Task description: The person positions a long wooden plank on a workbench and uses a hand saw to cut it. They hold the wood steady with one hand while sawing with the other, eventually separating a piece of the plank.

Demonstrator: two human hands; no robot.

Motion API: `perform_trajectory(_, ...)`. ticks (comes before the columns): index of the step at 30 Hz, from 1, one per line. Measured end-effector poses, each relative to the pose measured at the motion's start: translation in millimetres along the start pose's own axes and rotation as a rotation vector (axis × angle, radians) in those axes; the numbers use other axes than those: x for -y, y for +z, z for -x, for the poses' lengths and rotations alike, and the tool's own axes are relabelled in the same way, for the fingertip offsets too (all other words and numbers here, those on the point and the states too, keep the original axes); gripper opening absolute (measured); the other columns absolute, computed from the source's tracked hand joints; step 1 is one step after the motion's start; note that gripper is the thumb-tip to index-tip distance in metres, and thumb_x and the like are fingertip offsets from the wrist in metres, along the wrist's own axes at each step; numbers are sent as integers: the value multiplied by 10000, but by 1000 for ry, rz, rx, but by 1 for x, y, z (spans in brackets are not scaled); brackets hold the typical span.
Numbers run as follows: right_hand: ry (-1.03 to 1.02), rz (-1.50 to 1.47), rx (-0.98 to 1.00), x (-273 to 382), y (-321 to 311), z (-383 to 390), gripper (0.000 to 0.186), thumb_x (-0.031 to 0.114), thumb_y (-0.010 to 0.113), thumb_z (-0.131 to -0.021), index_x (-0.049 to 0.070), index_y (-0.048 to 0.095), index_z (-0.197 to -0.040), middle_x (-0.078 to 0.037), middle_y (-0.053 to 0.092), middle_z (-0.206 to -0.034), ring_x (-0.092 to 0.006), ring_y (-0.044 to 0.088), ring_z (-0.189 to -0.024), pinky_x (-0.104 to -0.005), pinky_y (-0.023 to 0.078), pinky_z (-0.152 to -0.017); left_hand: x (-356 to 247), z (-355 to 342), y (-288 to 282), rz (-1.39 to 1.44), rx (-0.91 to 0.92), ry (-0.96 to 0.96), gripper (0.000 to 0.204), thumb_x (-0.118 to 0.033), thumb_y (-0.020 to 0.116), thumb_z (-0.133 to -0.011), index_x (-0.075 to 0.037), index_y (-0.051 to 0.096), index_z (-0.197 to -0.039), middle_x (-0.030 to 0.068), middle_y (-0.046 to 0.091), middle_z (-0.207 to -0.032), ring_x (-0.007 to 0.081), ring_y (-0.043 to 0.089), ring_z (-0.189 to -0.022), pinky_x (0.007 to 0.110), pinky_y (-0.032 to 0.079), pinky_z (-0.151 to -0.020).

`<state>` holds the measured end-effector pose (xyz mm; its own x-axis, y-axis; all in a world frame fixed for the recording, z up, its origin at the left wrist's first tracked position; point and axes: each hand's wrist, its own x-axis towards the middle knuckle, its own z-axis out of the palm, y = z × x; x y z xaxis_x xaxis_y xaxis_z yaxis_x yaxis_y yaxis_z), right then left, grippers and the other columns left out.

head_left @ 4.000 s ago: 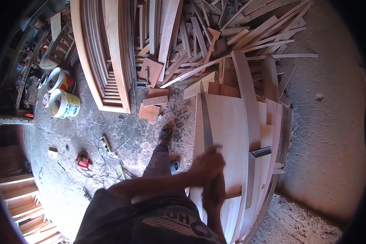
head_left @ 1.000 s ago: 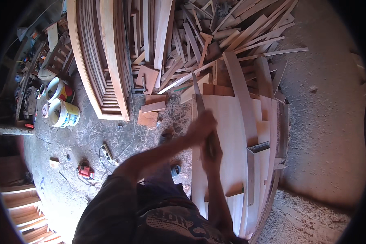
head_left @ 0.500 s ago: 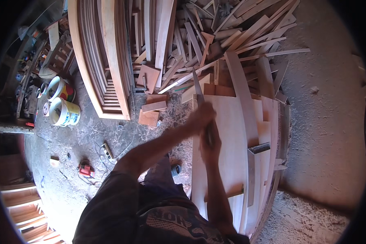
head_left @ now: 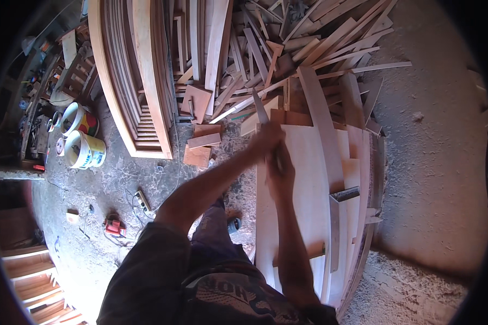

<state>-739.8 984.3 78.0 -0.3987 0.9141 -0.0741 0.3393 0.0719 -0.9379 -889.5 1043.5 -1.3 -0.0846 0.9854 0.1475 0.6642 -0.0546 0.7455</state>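
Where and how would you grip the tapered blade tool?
I'd grip the tapered blade tool at its rear end, from the person's side, where the right hand appears closed around it. Its visible front narrows to a point facing away from the person, so looks a poor hold. The left hand sits just ahead; any handle is mostly hidden.

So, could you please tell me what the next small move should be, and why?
I'd probably check where the left hand sits against the tapered blade and shift it back if it is too close: it covers the blade's lower end, and blur hides the exact contact. The right hand, just below in view, seems to hold the tool.
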Motion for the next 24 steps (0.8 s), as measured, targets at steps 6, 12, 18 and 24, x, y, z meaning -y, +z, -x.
perform_trajectory(6, 361, -207, 35, 46, -80, 195, 545, 76, 415, -1000, -24, 252, -1511, -184, 404, -1482, -235, 429, -1363, -352, 368, -1119, -198, 166, -19, 188, -70, 199, 111, -116, 656, -729, -105, 626, -835, 81, 552, -892, 325, 511, -1189, 420, 484, -987)
perform_trajectory(12, -18, 45, 14, 27, 1, -37, 538, 244, 586, -985, 29, 429, -1452, -44, 548, -799, -92, 473, -629, -268, 387, -549, -3, -22, -26, 142, -138, 177, 202, -175, 666, -694, -55, 565, -822, 129, 577, -871, 326, 565, -872, 402, 456, -739)
perform_trajectory(18, 13, 36, 91, 46, -37, 44, 583, 91, 583, -951, -4, 358, -1480, -132, 532, -1159, -182, 550, -897, -305, 457, -759, -93, 55, -31, 67, -54, 125, 346, -165, 720, -587, -77, 590, -895, 118, 576, -1046, 360, 523, -1083, 445, 439, -912)
perform_trajectory(24, 90, 169, 78, 94, -57, 115, 609, 71, 614, -927, -40, 354, -1466, -197, 536, -1328, -253, 522, -1246, -359, 416, -1052, -144, 108, -31, 49, -221, 190, 127, -89, 666, -688, -122, 610, -798, 70, 591, -870, 322, 579, -1089, 416, 527, -888)
